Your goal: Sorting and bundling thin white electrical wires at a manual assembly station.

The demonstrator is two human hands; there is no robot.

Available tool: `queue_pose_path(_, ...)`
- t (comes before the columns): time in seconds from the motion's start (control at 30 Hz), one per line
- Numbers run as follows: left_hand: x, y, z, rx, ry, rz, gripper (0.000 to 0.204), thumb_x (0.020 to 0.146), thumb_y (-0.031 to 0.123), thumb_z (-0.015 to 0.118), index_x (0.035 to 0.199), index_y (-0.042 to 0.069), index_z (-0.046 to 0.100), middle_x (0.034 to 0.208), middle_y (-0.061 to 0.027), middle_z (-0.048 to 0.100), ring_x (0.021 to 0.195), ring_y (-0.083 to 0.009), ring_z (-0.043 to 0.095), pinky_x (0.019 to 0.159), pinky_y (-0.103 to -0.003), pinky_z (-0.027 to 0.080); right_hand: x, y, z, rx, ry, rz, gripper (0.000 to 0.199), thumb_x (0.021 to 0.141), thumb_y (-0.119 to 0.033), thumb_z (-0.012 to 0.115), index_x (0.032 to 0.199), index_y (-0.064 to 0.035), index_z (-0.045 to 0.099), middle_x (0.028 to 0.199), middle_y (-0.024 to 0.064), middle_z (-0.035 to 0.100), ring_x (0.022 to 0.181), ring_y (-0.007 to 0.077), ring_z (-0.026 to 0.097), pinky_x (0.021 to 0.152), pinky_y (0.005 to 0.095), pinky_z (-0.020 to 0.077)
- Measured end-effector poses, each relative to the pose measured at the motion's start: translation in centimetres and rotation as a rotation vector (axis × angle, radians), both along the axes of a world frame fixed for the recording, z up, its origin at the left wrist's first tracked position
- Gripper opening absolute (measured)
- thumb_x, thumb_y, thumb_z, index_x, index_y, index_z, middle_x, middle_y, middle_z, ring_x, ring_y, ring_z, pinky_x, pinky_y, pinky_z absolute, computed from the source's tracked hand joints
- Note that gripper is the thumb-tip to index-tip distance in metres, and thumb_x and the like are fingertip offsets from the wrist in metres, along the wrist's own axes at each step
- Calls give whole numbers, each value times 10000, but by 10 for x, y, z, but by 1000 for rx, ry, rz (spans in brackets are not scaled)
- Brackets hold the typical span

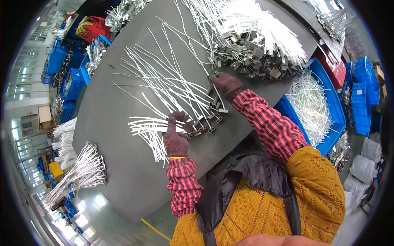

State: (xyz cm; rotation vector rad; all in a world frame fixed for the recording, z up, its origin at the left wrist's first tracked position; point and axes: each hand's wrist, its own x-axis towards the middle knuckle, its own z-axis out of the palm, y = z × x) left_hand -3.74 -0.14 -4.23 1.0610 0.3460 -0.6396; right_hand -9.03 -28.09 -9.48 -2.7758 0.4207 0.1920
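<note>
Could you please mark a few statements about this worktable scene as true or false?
1. Both hands wear dark knit gloves. True: left hand, right hand.
2. The table is white. False: it is dark grey.
3. The left hand rests on white strips with metal ends. True.
4. The blue crate on the right holds red cloth. False: it holds white strips.
5. A large pile of strips lies beyond the right hand. True.

White cords (164,86), grey table (119,164), blue bins (328,102), red-checked sleeves (266,123), mustard sweater (316,184)
</note>
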Motion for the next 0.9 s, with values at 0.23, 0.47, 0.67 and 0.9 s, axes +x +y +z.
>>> queue_pose_path(0.23,-27,-21,2,-381,121,-74,354,977,243,634,1245,30,543,1052,-138,624,951,-304,632,793,-444,561,1,0,-21,425,136,-355,499,1018,-445,401,1435,-183,479,1359,233,548,1178,394,586,994,450,466)
queue_pose_path(0.47,-53,-14,-10,-290,63,-106,298,977,230,628,1171,12,570,999,-116,629,885,-279,618,739,-404,547,20,3,2,322,113,-100,437,1011,-253,409,1421,-113,466,1395,238,524,1256,399,546,1037,447,458)
queue_pose_path(0.67,-47,-1,-21,-496,108,-53,273,949,240,666,1086,15,593,957,-100,614,835,-253,581,706,-356,499,4,12,-1,31,-23,-16,350,870,-96,559,1220,-95,568,1140,201,612,1072,410,620,914,477,515)
queue_pose_path(0.9,-38,-12,-9,-131,159,-34,281,945,259,667,1087,32,581,813,-18,496,674,-143,412,572,-300,343,-24,-2,-2,72,-254,-20,236,871,-169,598,1093,-90,591,1057,183,633,945,400,643,784,490,529)
